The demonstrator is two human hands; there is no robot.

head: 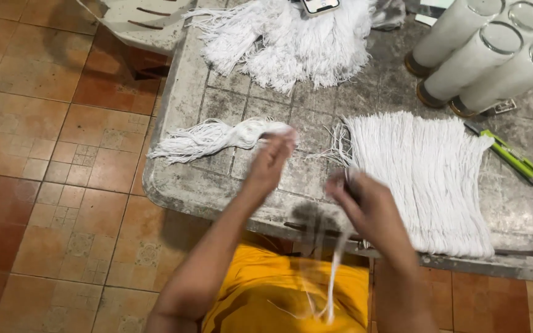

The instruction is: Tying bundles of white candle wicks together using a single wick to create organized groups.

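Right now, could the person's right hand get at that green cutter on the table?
Probably yes: the green cutter lies uncovered past the flat sheaf of strings, but the right hand already holds strands.

String bundle [217, 137] left of laid strings [427, 179]

both hands [316, 179] motion-blurred; phone [319, 5] cut by top edge.

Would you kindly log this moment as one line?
left hand: on small string bundle | right hand: pinching white strings | string sheet: flat on table
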